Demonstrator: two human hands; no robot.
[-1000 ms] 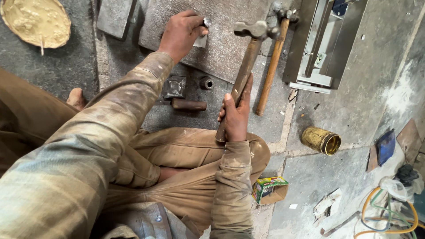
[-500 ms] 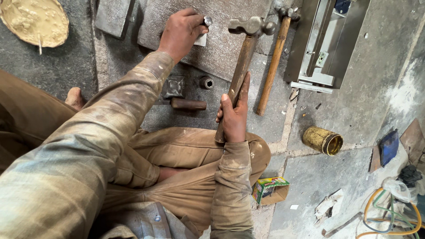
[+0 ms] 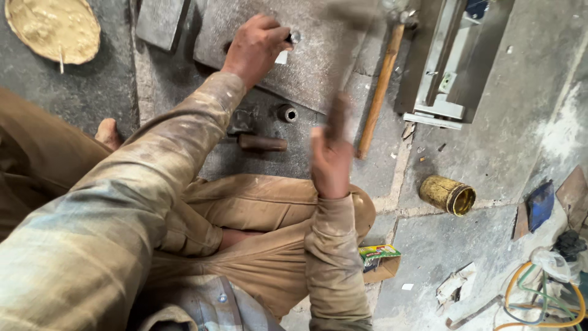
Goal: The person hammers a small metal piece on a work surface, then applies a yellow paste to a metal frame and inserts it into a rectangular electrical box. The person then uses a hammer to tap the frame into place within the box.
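I sit on the floor in front of a grey metal plate (image 3: pixel 318 67). My left hand (image 3: pixel 254 46) rests on the plate and pinches a small round metal piece (image 3: pixel 294 37) against it, next to a white scrap (image 3: pixel 281 57). My right hand (image 3: pixel 331 159) grips the wooden handle of a hammer (image 3: pixel 340 79), which points up towards the plate. The hammer is smeared by motion blur and its head near the top edge is barely discernible.
A second hammer (image 3: pixel 380 92) lies right of the plate. A metal bush (image 3: pixel 286 113), a brown cylinder (image 3: pixel 262 143) and a dark fitting (image 3: pixel 242 119) lie near my knee. A paste dish (image 3: pixel 52 27), yellow tin (image 3: pixel 448 195), metal frame (image 3: pixel 447 61), small box (image 3: pixel 378 257) and hoses (image 3: pixel 539 300) surround me.
The hammer, sharp in the earlier frames, is now blurred in mid-swing over the plate. My left hand keeps the small piece in the same spot.
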